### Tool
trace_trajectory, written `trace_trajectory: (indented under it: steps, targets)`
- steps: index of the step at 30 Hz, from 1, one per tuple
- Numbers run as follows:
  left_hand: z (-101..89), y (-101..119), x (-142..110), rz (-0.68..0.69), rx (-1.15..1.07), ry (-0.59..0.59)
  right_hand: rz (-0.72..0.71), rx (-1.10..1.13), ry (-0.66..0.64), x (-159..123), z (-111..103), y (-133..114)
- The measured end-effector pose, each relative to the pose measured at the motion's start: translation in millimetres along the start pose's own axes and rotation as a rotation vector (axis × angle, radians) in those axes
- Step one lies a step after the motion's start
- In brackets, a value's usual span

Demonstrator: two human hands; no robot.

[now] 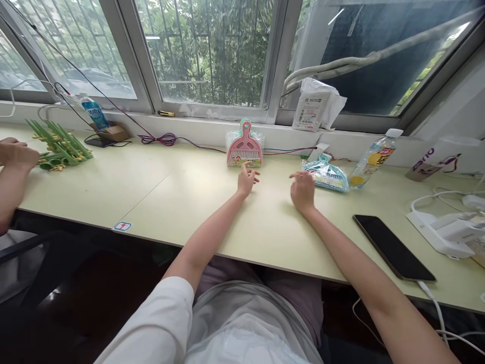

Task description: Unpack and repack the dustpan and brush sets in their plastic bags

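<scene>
Pale green desk (159, 187) under wide barred windows (206, 50), daylight, trees outside.

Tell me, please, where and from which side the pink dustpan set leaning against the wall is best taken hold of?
Grip the pink dustpan set by its narrow handle at the top, coming from the front and above. It stands upright against the wall, handle up and free of clutter, and the left hand is right before it; its wide wrapped base looks harder to pinch.

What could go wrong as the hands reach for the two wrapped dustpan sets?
1. The pink dustpan pack leans upright against the sill; the left hand could tip it flat.
2. The right hand, nearing the teal pack, may bump the tilted bottle beside it.
</scene>
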State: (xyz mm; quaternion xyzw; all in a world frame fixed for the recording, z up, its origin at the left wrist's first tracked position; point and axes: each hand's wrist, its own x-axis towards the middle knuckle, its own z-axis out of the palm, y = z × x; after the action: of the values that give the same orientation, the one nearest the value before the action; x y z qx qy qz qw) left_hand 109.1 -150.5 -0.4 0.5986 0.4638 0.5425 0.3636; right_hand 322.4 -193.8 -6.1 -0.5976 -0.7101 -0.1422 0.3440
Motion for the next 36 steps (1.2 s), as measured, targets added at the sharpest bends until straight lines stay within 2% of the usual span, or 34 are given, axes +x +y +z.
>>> trace_trajectory:
  steps: [2,4,6,8,11,15,19,21,25,27,31,33,36]
  targets:
    - [-9.8,-3.0,6.4,0.016,0.107,0.178,-0.174,0.105,-0.154,-5.7,6.8,-22.4]
    - [-22.7,-8.5,16.4,0.004,0.235,0.334,-0.286,0.191,-0.282,-9.1,13.6,-35.2]
    - [-37.9,-16.0,29.8,-0.026,0.354,0.444,-0.305,0.233,-0.339,-10.0,19.1,-39.1]
    - [-53.4,-24.6,44.5,-0.075,0.459,0.481,-0.273,0.241,-0.340,-9.4,22.4,-37.9]
    - [-70.8,-37.4,63.3,-0.117,0.500,0.427,-0.252,0.242,-0.329,-8.0,23.0,-35.3]
    - [-75.5,-46.0,77.1,-0.104,0.413,0.303,-0.245,0.254,-0.331,-7.6,21.2,-37.0]
    - [-74.8,-38.9,88.4,-0.208,0.374,0.374,-0.236,0.247,-0.338,-7.2,20.2,-39.0]
    - [-79.0,-32.9,94.5,-0.261,0.397,0.362,-0.234,0.244,-0.344,-6.8,19.9,-39.1]
    - [-90.1,-27.1,99.1,-0.244,0.447,0.201,-0.231,0.245,-0.346,-6.3,19.3,-39.2]
    - [-90.7,-26.8,95.4,-0.241,0.384,0.076,-0.227,0.242,-0.351,-6.2,18.8,-39.7]
    - [-74.7,-21.8,78.6,-0.314,0.105,-0.173,-0.219,0.219,-0.385,-6.0,15.2,-41.8]
    - [-60.0,-15.9,66.0,-0.362,0.022,-0.218,-0.229,0.202,-0.341,-6.0,11.1,-43.0]
    - [-36.3,-5.5,42.9,-0.363,-0.074,-0.224,-0.263,0.183,-0.183,-6.1,2.8,-44.1]
